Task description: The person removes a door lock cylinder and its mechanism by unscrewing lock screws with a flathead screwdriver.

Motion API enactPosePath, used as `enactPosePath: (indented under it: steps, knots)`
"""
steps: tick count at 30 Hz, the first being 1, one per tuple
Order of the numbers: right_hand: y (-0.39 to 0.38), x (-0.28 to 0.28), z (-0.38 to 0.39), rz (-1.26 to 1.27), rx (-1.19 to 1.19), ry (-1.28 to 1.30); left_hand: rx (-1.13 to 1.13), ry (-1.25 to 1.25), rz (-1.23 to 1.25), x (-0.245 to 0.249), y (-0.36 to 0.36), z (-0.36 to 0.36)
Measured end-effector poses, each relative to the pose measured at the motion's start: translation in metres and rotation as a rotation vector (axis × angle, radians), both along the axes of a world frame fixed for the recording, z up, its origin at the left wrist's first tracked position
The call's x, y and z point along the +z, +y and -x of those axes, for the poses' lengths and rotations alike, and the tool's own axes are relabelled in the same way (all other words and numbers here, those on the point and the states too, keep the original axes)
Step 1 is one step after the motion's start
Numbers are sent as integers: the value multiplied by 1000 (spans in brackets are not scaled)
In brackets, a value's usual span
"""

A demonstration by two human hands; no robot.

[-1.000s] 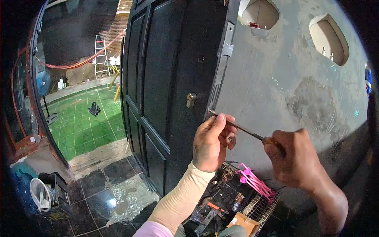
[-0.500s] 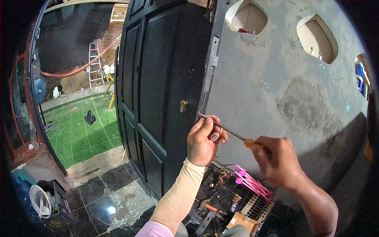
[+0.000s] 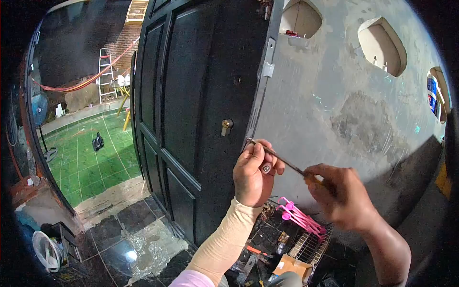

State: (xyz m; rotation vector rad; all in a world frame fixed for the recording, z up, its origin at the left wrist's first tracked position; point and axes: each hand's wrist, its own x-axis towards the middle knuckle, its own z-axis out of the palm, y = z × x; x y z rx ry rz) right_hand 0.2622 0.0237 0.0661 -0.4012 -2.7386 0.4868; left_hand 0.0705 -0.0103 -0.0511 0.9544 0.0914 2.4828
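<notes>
In my right hand [image 3: 342,196] is the handle of a long screwdriver [image 3: 289,164], with a bit of yellow-orange showing between the fingers. My left hand [image 3: 256,167] pinches the shaft near its tip, right at the edge of the black panelled door [image 3: 189,95]. A small round metallic-looking piece [image 3: 266,168] shows at the left fingers. Above and left of that hand, a brass lock cylinder [image 3: 226,127] sticks out of the door face. Higher on the door edge is a metal plate [image 3: 268,70].
On the floor below my hands, a wire basket [image 3: 313,246] stands beside pink hooked rods [image 3: 306,220], tools and a cardboard piece [image 3: 290,268]. A grey wall [image 3: 330,95] with niches rises at right. Left lie a white bucket [image 3: 47,251] and a doorway onto green tiles [image 3: 91,162].
The view has shifted slightly, so the door and left hand sit further right. The right hand has closed further over the screwdriver handle, covering most of it. The tip stays at the door edge.
</notes>
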Motion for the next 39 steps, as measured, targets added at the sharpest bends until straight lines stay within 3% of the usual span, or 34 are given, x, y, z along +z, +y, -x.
enactPosePath:
  steps: [1,2,5,6,9,11,13,14,17,21,22,25,27,29,31,33,35,37,39]
  knots:
    - [0,-4,1,-321,1,-5,-4,12,35,1,-4,0]
    - [8,-17,3,-732,68,166,-7,25,69,3,-8,0]
    - [19,-28,-1,-1145,92,194,-18,47,80,0,-6,3]
    - [16,-21,-1,-1178,127,219,-33,46,54,-1,-2,6]
    - [0,-6,-5,-271,92,362,-28,-8,-16,7,6,3]
    - [-1,-4,-3,549,33,344,13,-108,0,11,6,-4]
    - [12,7,-5,1045,-69,23,22,-87,-46,8,12,-3]
    - [17,7,-2,923,-56,-120,22,-62,-72,6,13,-2]
    - [29,-16,11,-21,81,129,-18,15,-70,1,10,-2]
    - [14,-23,8,-1022,1,297,-191,114,-135,-7,11,0]
    - [20,-21,9,-1145,66,336,-193,113,-122,-5,9,1]
    - [24,-25,11,-791,169,440,-141,82,-73,-8,16,5]
    - [23,-14,2,151,119,297,-90,65,-93,-10,22,5]
    - [17,4,-6,938,8,171,-79,59,-97,-6,20,1]
    - [23,3,-7,939,39,9,-61,142,-103,-5,13,4]
    - [33,-2,5,833,42,-68,94,234,294,-5,-25,2]
    - [27,-1,10,531,54,0,666,287,607,-5,-65,-4]
    - [26,-7,12,366,103,31,1543,394,591,4,-77,41]
    - [21,-2,12,350,52,3,1741,559,494,26,-69,80]
